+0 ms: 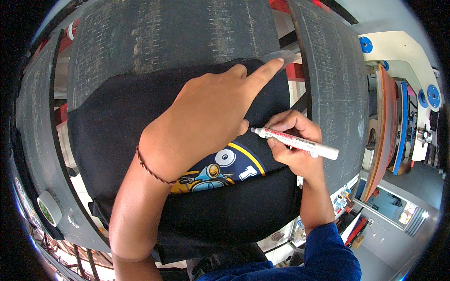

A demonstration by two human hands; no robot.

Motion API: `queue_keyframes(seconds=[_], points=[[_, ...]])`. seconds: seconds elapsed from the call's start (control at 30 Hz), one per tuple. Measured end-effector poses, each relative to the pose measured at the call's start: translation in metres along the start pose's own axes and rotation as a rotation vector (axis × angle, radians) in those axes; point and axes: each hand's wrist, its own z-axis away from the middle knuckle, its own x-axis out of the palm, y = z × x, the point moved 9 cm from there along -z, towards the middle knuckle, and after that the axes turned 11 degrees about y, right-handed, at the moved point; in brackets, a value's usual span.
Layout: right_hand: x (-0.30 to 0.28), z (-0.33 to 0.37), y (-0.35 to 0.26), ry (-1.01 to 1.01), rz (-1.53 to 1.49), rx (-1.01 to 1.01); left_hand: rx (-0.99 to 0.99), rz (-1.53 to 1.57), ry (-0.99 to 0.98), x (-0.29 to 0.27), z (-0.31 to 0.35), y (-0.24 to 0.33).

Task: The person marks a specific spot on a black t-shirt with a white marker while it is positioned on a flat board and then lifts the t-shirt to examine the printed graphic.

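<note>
A black cloth garment (112, 107) is spread over a dark, scuffed board (173, 33). It bears a round printed emblem (226, 158) with a light blue scooter and a yellow rim, partly covered by my left forearm. My left hand (206, 105) lies over the cloth, its index finger stretched to the far right onto a translucent thin piece (286, 56); the thumb is apart and the other fingers are mostly hidden. In my right hand (297, 145), a white marker (304, 144) is pinched, uncapped, its dark tip beside my left thumb. Whether the tip touches the cloth, I cannot tell.
More dark boards flank this one, at the right (335, 70) and left (37, 117), with gaps between. A white oval object (49, 208) with a green patch sits on the left board. A cream machine frame (398, 44) with blue discs stands at the far right.
</note>
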Motion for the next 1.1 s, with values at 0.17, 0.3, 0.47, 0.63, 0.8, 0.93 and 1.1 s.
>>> queue_keyframes(seconds=[0.17, 0.3, 0.47, 0.63, 0.8, 0.93, 1.1], points=[[0.0003, -0.0008, -0.0020, 0.003, 0.025, -0.016, 0.001, 0.002, 0.000, 0.0008, -0.0002, -0.0005], [0.0013, -0.0007, 0.0007, -0.025, 0.001, 0.001, 0.004, 0.003, -0.007, 0.0003, -0.0004, -0.0004], [0.0001, -0.0002, 0.0008, -0.026, 0.007, 0.024, 0.006, 0.012, -0.006, -0.0002, -0.0003, 0.0001], [-0.0001, 0.0008, 0.0020, -0.002, -0.002, 0.001, 0.008, -0.004, -0.001, -0.0010, 0.0003, 0.0009], [-0.0008, 0.0009, 0.0013, 0.025, 0.001, -0.002, 0.008, 0.002, -0.002, 0.0000, 0.0005, -0.0007], [0.0001, 0.0009, 0.0022, -0.022, 0.013, 0.039, 0.009, 0.003, 0.004, -0.0007, 0.0009, -0.0006], [0.0013, 0.0001, 0.0015, -0.043, -0.006, 0.037, 0.004, 0.004, -0.005, -0.0006, 0.0001, -0.0002]])
